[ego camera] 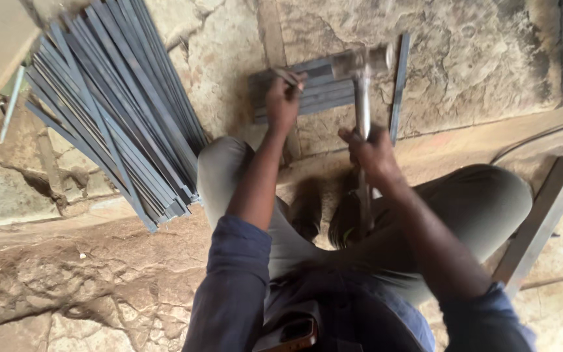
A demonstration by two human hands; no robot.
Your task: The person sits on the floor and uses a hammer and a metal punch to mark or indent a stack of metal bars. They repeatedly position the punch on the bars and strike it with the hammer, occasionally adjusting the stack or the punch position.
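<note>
My right hand (374, 151) grips the handle of a metal hammer (362, 98), whose blurred head hangs over a small stack of short flat steel strips (320, 94) lying on the ground. My left hand (284, 101) is closed on a thin metal punch or chisel (287, 77), held tilted against the left part of those strips. I am crouched, with both knees spread and my feet below the hands.
A large pile of long flat steel strips (115, 104) lies fanned out at the left. One long strip (399, 85) rests beside the small stack. A steel angle bar (542, 218) lies at the right, near a thin cable (535, 138). The ground is cracked concrete.
</note>
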